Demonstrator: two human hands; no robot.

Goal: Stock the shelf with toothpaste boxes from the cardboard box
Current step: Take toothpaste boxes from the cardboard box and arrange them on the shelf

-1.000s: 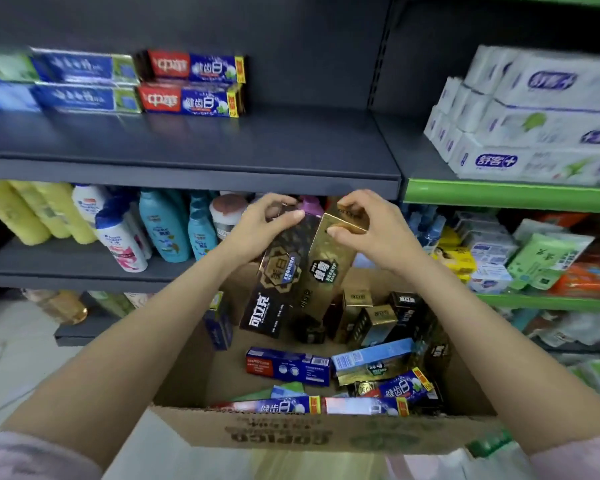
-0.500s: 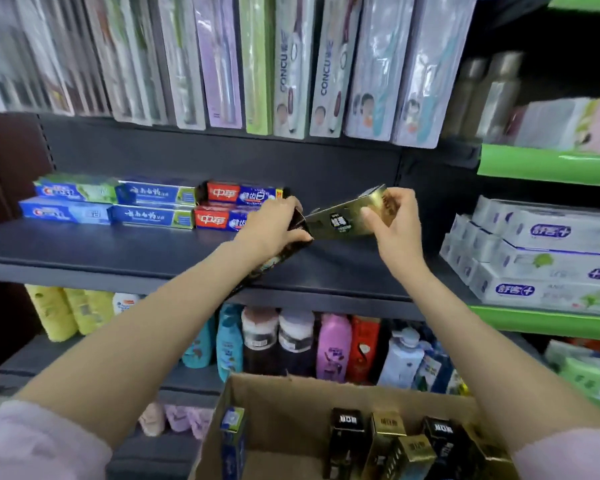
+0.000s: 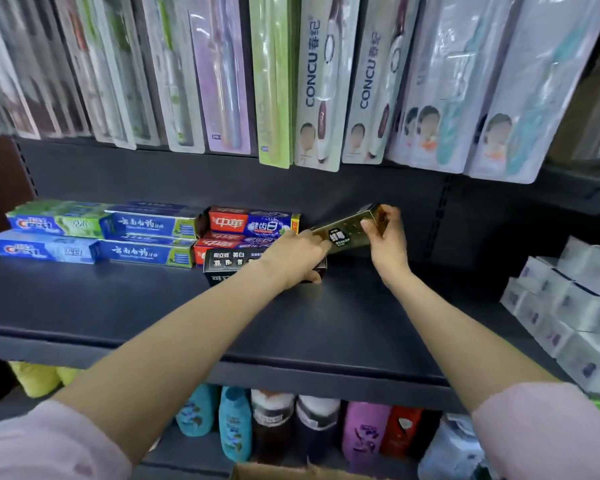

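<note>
Left hand [image 3: 297,252] curled over a black toothpaste box [image 3: 236,266] lying flat on the dark shelf [image 3: 118,306], white Chinese lettering on its lid. Right hand [image 3: 385,237] pinching a gold toothpaste box [image 3: 347,233], tilted above the shelf, small black label on its side. Behind: stacked red boxes [image 3: 250,225] reading 中華, blue boxes [image 3: 146,225], Crest boxes [image 3: 54,223]. Above, hanging CONCU toothbrush packs [image 3: 321,81]. Below, coloured bottles [image 3: 232,424]; rim of the cardboard box [image 3: 291,472] at bottom edge.

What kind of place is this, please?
Most likely a shop's toiletries aisle: hanging packaged toothbrushes, stacked toothpaste boxes on a dark metal shelf, and plastic bottles below.
</note>
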